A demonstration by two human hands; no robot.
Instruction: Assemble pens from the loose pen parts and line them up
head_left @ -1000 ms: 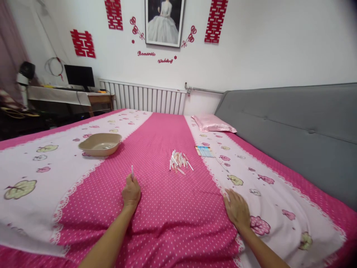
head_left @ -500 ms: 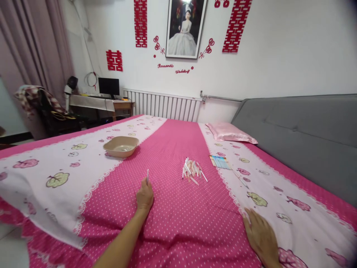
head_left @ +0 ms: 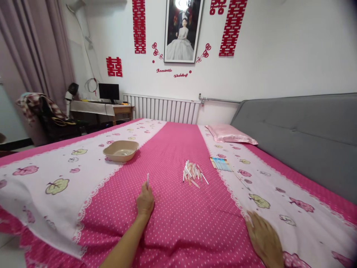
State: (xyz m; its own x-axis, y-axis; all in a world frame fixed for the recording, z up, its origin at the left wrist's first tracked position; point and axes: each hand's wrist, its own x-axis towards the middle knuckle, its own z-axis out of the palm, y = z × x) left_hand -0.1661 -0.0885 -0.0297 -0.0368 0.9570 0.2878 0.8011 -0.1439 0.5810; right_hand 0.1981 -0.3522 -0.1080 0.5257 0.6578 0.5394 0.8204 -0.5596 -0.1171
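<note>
My left hand [head_left: 145, 201] is closed around a slim, pale pen [head_left: 148, 179], which points upward above the pink dotted bedspread [head_left: 173, 223]. Flat on the bedspread at lower right lies my right hand [head_left: 264, 236], fingers stretched out and nothing in it. Between and beyond my hands is a loose pile of pens [head_left: 192, 172], mostly white and pinkish. To its right, several light-blue pens [head_left: 221, 164] lie side by side in a neat row. A single thin pen [head_left: 242, 179] rests apart, between that row and my right hand.
A beige plastic basin [head_left: 121, 152] sits on the bed at left, with something indistinct inside. A pink pillow [head_left: 231, 134] lies by the grey headboard [head_left: 301, 137]. Beyond the bed are a radiator [head_left: 164, 108], a desk with a monitor [head_left: 108, 92] and a cloth-draped chair [head_left: 50, 119].
The head view has tilted up slightly, so the scene sits a little lower. Both hands keep their poses, and the pen stays in my left hand.
</note>
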